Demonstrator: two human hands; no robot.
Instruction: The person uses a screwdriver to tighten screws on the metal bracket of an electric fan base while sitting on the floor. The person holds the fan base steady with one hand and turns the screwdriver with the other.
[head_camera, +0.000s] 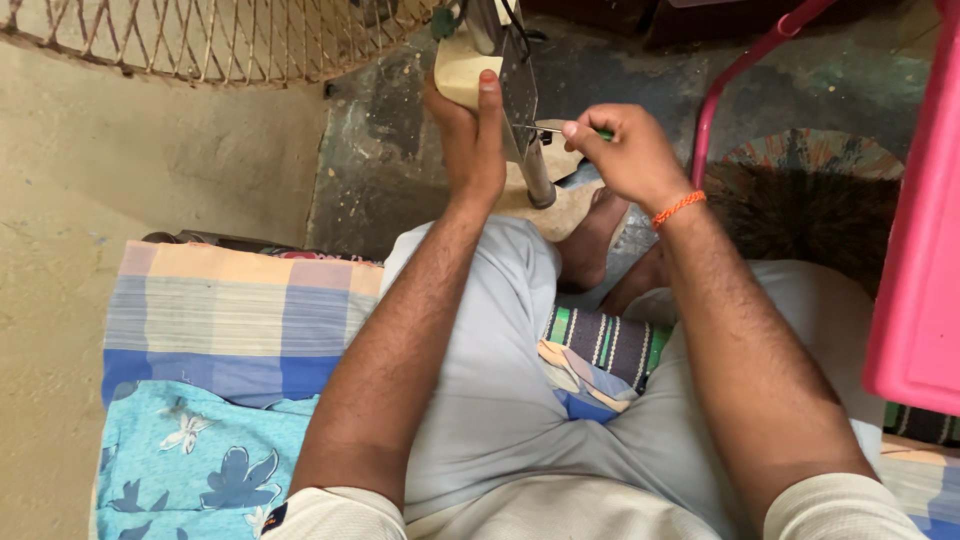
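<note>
My left hand (473, 135) is closed around the cream-coloured housing of a fan (462, 72), thumb pressed on its side, holding it upright on its metal pole (538, 178). A dark plate (519, 92) on the housing faces right. My right hand (622, 152) grips a screwdriver with a green handle (604, 133); its thin metal shaft (537, 128) points left and its tip touches the dark plate. An orange thread band (679, 207) circles my right wrist. I sit with bare feet (592, 235) near the pole's base.
A round wire fan guard (215, 40) lies at the top left on the concrete floor. A pink plastic chair (915, 250) stands on the right. I sit on a checked and floral bedcover (215, 340). A woven hand fan (810, 190) lies on the floor.
</note>
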